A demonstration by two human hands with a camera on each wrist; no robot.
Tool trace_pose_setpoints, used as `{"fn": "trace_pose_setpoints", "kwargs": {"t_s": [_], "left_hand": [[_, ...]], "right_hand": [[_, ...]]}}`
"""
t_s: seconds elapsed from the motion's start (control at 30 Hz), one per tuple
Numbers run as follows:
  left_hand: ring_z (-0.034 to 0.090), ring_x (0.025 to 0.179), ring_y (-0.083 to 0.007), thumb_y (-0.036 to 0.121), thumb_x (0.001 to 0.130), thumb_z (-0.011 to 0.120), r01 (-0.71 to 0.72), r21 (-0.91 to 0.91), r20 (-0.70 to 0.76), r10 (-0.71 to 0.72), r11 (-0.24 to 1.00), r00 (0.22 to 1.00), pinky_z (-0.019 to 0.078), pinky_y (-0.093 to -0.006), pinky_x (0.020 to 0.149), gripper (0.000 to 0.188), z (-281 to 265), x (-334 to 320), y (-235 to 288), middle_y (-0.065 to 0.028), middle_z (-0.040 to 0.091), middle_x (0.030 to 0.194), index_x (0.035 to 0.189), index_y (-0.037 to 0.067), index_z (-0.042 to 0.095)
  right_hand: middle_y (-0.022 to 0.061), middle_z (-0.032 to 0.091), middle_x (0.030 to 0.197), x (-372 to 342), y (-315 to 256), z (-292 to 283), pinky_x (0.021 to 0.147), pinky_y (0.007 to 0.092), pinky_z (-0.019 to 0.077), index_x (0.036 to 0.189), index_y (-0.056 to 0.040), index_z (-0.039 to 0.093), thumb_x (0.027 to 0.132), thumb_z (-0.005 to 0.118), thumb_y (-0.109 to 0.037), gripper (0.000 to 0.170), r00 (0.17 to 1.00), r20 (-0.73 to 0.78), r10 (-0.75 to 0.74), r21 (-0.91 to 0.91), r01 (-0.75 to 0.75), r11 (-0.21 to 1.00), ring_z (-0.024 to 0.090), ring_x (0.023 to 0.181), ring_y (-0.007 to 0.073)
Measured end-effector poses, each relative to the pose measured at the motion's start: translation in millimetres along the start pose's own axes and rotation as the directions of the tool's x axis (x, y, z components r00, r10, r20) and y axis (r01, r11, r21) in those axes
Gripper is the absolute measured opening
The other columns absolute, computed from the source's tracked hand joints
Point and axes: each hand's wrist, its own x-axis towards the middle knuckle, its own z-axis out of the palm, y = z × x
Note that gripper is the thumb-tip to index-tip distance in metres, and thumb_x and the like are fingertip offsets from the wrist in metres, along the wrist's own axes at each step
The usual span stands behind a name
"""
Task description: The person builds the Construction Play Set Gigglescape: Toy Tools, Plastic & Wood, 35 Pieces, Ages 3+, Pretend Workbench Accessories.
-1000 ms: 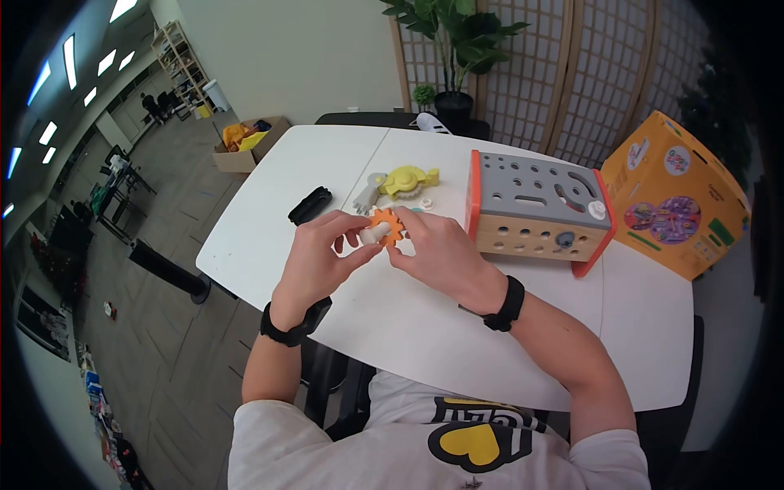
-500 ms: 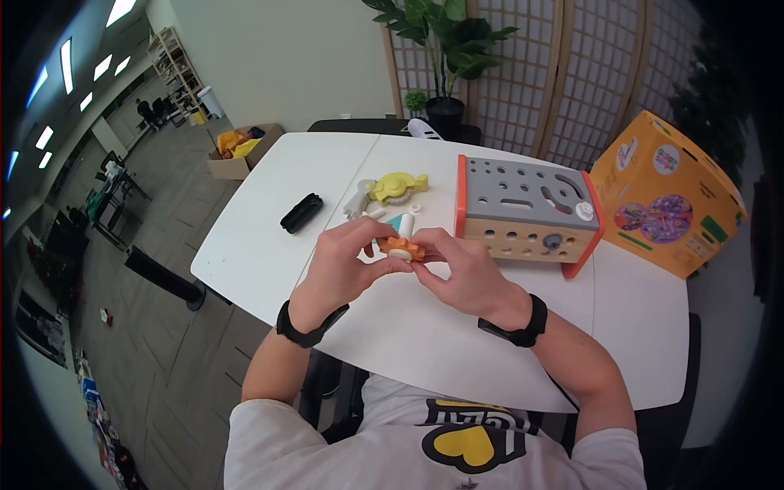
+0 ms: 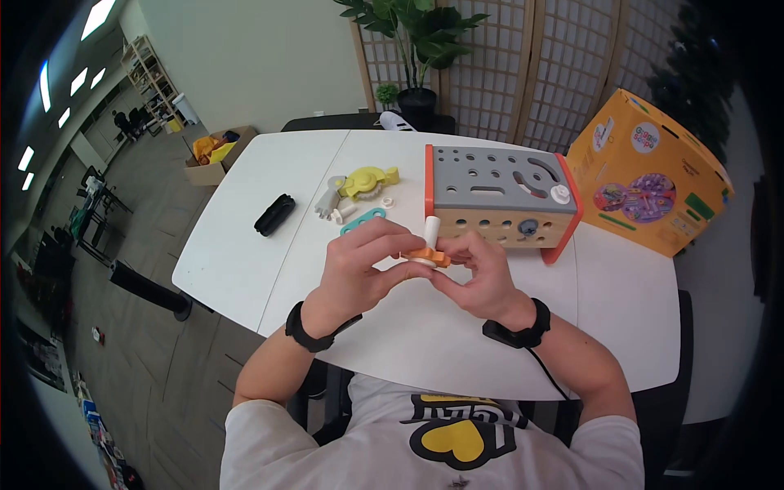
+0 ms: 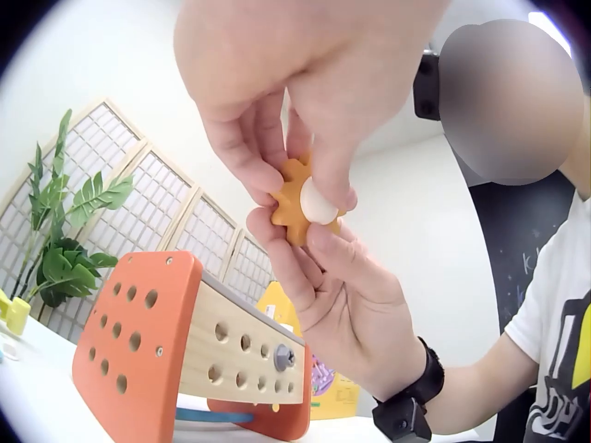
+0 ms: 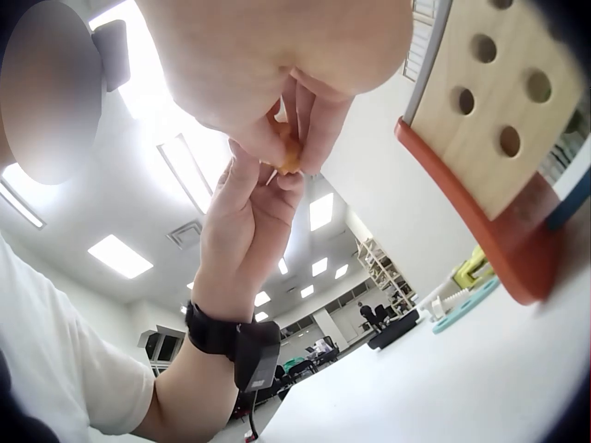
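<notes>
An orange toy gear [image 3: 438,257] is held above the table, its toothed edge facing the left wrist view. A white toy bolt [image 3: 432,230] passes through it, shaft pointing up, and its rounded head [image 4: 319,201] lies against the gear's face. My left hand [image 3: 363,263] pinches the gear and the bolt's head between thumb and fingers. From the other side, my right hand [image 3: 483,282] grips the gear's edge with thumb and fingertips. Both thumbs meet below the bolt's head. Part of the gear is hidden by fingers in the right wrist view.
Beyond my right hand stands a toy workbench [image 3: 482,200] with holes and red ends. A teal strip [image 3: 363,220], white screw [image 3: 346,212], white ring [image 3: 388,202], yellow toy [image 3: 365,181] and black case [image 3: 275,215] lie left. An orange box [image 3: 649,180] stands right.
The gear has tilted from facing the head camera to lying nearly flat, with the bolt's shaft now upright. Both hands moved slightly right and nearer, keeping their hold.
</notes>
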Motion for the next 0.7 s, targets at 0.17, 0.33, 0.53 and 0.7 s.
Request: {"fn": "trace_pose_setpoints", "kwargs": {"t_s": [0.17,0.33,0.53,0.7], "left_hand": [[0.069,0.082,-0.0212,0.018,0.070,0.093,-0.166,0.104,0.075,0.159,0.981,0.984,0.0572,-0.0307,0.070,0.042,16,8,12,-0.0066,0.071,0.094,0.107,0.005,0.076],[0.069,0.083,-0.0208,0.018,0.072,0.092,0.009,0.017,0.022,-0.009,1.000,1.000,0.0574,-0.0306,0.071,0.037,30,7,16,-0.0065,0.071,0.095,0.102,0.005,0.074],[0.070,0.085,-0.0224,0.014,0.074,0.091,0.044,-0.049,0.130,-0.037,0.998,0.991,0.0589,-0.0317,0.072,0.033,40,1,9,-0.0065,0.071,0.097,0.102,0.006,0.075],[0.070,0.082,-0.0231,0.008,0.075,0.089,-0.001,-0.065,0.145,0.010,0.998,0.989,0.0591,-0.0323,0.071,0.030,50,3,12,-0.0069,0.069,0.096,0.103,0.006,0.077]], "right_hand": [[0.0128,0.076,0.108,-8,-12,-13,0.093,0.0333,0.0616,0.115,0.0004,0.059,0.085,0.081,-0.001,0.037,1.000,-0.006,-0.008,-0.207,0.007,0.978,0.077,0.099,0.0247],[0.0139,0.076,0.106,-26,-3,-21,0.093,0.0346,0.0616,0.109,0.0006,0.059,0.086,0.081,-0.002,0.032,0.998,-0.050,0.033,-0.132,-0.039,0.990,0.078,0.099,0.0271],[0.0149,0.076,0.105,-38,1,-29,0.095,0.0364,0.0610,0.102,0.0002,0.058,0.086,0.081,-0.004,0.028,0.986,-0.067,0.152,-0.033,-0.155,0.987,0.077,0.099,0.0271],[0.0150,0.075,0.102,-34,-13,-37,0.092,0.0352,0.0613,0.108,0.0001,0.061,0.085,0.082,-0.005,0.032,0.979,-0.076,0.187,-0.209,-0.199,0.957,0.077,0.098,0.0266]]}}
